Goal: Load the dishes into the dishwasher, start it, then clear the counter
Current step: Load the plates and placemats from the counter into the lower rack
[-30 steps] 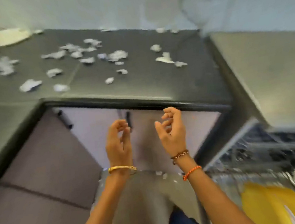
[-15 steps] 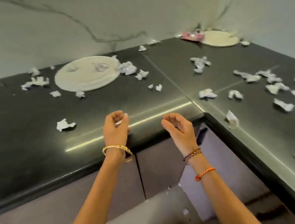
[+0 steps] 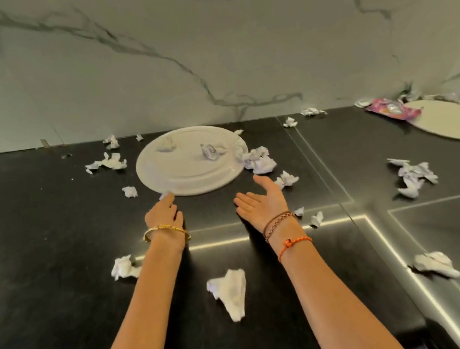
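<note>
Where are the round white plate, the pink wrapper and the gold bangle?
Round white plate (image 3: pixel 191 176): head view, bare front part of its surface.
Pink wrapper (image 3: pixel 392 110): head view, its middle.
Gold bangle (image 3: pixel 163 229): head view, top of the band on the left wrist.

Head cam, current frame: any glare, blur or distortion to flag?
Head view: bright glare strips along the dark counter seams; wide-angle bend toward the edges; hands, left hand and right hand, and white plate reasonably sharp; far-right plate and pink wrapper softer.
</note>
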